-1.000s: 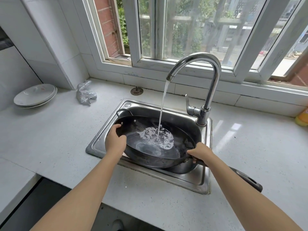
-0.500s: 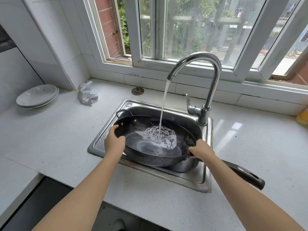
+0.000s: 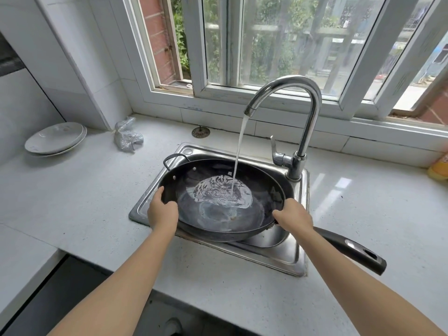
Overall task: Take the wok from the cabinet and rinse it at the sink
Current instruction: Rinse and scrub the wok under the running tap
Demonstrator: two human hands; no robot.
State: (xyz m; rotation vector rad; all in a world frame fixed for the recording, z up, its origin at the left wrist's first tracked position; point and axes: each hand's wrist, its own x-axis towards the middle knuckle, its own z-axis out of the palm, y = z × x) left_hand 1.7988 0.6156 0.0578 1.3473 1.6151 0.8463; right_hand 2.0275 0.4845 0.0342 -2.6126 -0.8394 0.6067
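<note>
Wok (image 3: 218, 214), dark, sits over the steel sink (image 3: 294, 260), near rim riding above the sink's front edge, far side down in the basin. Left hand (image 3: 162, 210) at the wok's 9 o'clock rim, grip closed on it, thumb hooked over the lip, fingers hidden beneath. Right hand (image 3: 294, 218) at the wok's 3 o'clock, grip closed where the long black handle (image 3: 351, 249) meets the pan; handle runs out toward 4 o'clock over the tabletop (image 3: 72, 202), hang-hole at its end. Small loop handle (image 3: 173, 159) on the wok's far rim at about 11 o'clock. Faucet (image 3: 303, 112), chrome gooseneck, base at the sink's 1 o'clock corner, lever up on its left side. Water stream (image 3: 238, 154) falls from the spout into the wok just right of centre, a rippled pool (image 3: 221, 191) spread across the bottom. White speckled tabletop all round the sink. At 10 o'clock of the sink, a crumpled silvery scouring pad (image 3: 127, 137) near the wall; farther left at 9–10 o'clock, stacked white plates (image 3: 55, 139). Round metal drain plug (image 3: 200, 132) at the sink's 12 o'clock, by the windowsill. Orange object (image 3: 440, 167) cut off at the frame's 3 o'clock edge, can't tell what it is. Window (image 3: 278, 44) behind, greenery and brick outside.
</note>
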